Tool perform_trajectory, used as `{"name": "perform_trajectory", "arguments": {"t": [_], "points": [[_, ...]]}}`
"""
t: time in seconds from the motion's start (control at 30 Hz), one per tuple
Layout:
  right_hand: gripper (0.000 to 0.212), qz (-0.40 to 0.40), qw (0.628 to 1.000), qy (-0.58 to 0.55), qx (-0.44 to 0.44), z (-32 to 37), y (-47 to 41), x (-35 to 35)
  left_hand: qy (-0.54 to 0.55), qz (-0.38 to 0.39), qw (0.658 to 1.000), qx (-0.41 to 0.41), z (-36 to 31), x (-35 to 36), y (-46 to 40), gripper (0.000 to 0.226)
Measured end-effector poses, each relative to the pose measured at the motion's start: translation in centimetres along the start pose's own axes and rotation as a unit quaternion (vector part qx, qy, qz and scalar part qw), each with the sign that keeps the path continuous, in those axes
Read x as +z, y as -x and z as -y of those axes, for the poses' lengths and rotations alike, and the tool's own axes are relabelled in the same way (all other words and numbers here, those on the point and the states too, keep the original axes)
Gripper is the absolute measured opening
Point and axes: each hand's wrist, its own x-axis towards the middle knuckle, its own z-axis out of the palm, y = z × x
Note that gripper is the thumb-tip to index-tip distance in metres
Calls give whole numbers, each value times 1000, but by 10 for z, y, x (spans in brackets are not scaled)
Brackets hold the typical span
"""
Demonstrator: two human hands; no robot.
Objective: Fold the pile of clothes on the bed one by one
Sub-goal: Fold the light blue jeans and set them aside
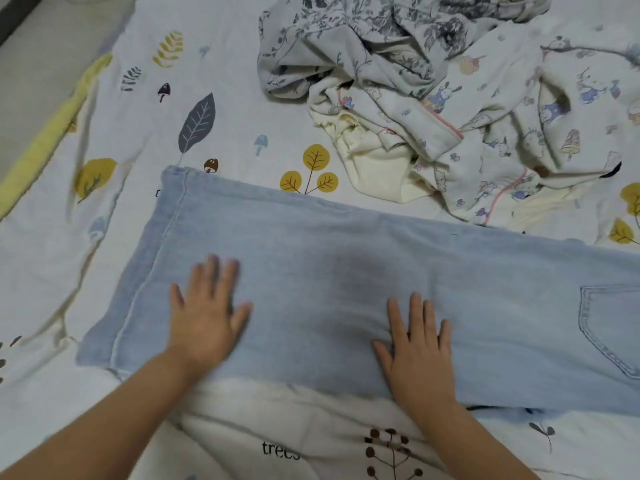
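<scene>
1. Centrally, a pair of light blue jeans (346,271) lies flat across the bed sheet (225,133), running from the hem at 9 o'clock to beyond the frame edge at 3 o'clock. A stitched back pocket (609,327) shows at 3 o'clock, and the hem seam (152,261) runs diagonally at the left end.
2. Left hand (207,317): palm down on the denim near the hem, fingers straight and spread, grasping nothing. The fingertips are motion-blurred.
3. Right hand (419,351): palm down on the denim at about 5 o'clock from frame centre, fingers straight and slightly spread, grasping nothing. Both hands are well apart, with bare denim between them.
4. Both forearms enter from 6 to 7 o'clock, bare of sleeves.
5. Pile of unfolded clothes (450,98) sits at 1 to 2 o'clock, just beyond the far edge of the jeans. Visible in it: a grey floral garment (346,39) on the far side, a pale cartoon-print garment with pink piping (502,109), and a cream item (374,157) nearest the jeans.
6. Bed sheet: white, printed with leaves, mushrooms and yellow trees; the word "trees" (280,448) is legible at 6 o'clock.
7. Yellow fabric edging (52,133) runs along the bed margin at 10 o'clock.
</scene>
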Motion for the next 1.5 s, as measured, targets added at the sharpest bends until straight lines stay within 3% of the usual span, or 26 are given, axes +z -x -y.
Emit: {"name": "perform_trajectory", "arguments": {"t": [0.1,0.23,0.3,0.4,0.47,0.57,0.67,0.83,1.07,1.13,1.27,1.37,1.5], "points": [[88,1,1000,17,-15,5,-4,-12,-40,70,996,29,0,26,5,111],[75,-43,998,-20,-44,26,-25,-40,-10,20,1000,21,-7,7,-9,115],[68,-62,996,-9,-66,36,-46,-53,12,4,1000,9,-13,-6,-19,101],[64,-8,995,27,-93,36,-88,-62,13,28,999,-37,-10,-12,-36,71],[68,41,993,48,-97,29,-108,-62,-9,63,997,-45,-1,-8,-46,66],[73,43,994,47,-86,22,-123,-56,-37,87,995,-32,11,-7,-56,67],[73,2,996,51,-79,28,-122,-54,-32,37,997,-62,24,-14,-61,68],[60,-40,994,9,-99,30,-91,-55,56,-49,968,-241,66,-26,-51,57],[57,-65,993,-64,-80,7,-53,-50,175,-56,949,-257,78,-50,-50,38],[57,-70,992,-85,-66,1,-46,-52,189,-51,950,-243,74,-65,-49,33],[58,-65,990,-116,-56,-6,-36,-61,142,-7,982,-126,45,-107,-39,19],[57,-68,988,-132,-51,-10,-28,-71,206,40,977,-40,7,-144,-28,9],[57,-80,979,-184,-36,-18,-18,-85,273,40,960,51,-52,-173,-12,26]]}}
